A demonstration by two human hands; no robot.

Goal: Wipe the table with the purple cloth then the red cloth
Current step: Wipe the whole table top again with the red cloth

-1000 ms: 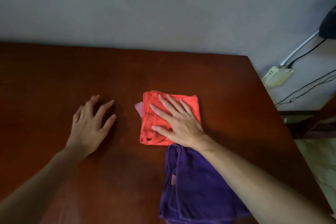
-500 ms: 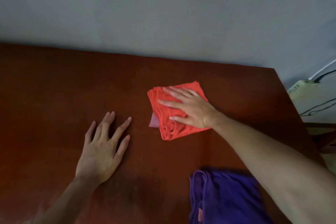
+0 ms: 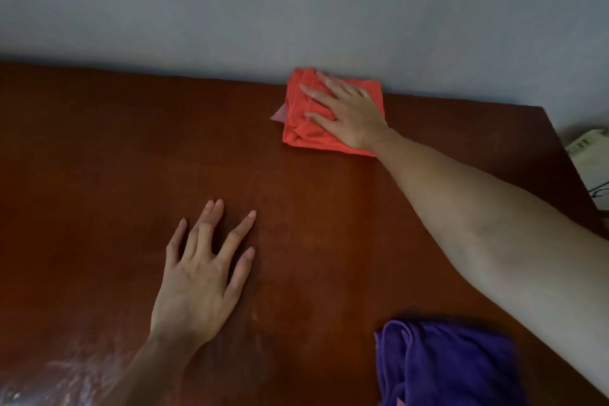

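Closest to the camera, down at the bottom right, the purple cloth [image 3: 448, 366] is just sitting there in a crumpled heap on the table [image 3: 313, 208], partly cut off by the bottom edge of the view, with nothing touching it. There's a little pinkish tag poking out near its lower edge. Off to the bottom left the dark reddish-brown wood has a pale shiny patch [image 3: 66, 376] on it, can't tell if it's wet or just glare. A bit further in, the left hand [image 3: 201, 277] is flat on the bare wood, palm down, fingers spread and pointing away, not holding anything. The right forearm stretches diagonally from the right side across the table, passing above the purple cloth. At the far end of that reach the right hand [image 3: 349, 112] is pressed flat on top of the red cloth [image 3: 306, 128], fingers fanned out and pointing left and away, palm down, so it's pushing on it rather than pinching or gripping. The red cloth is folded into a rough square and sits right up against the far edge of the table where it meets the grey wall [image 3: 296, 0], well apart from the purple one. A small pale pink corner sticks out from under its left side. Off the right edge of the table there's a whitish power strip [image 3: 590, 155] with a dark cable [image 3: 599, 192] below it.
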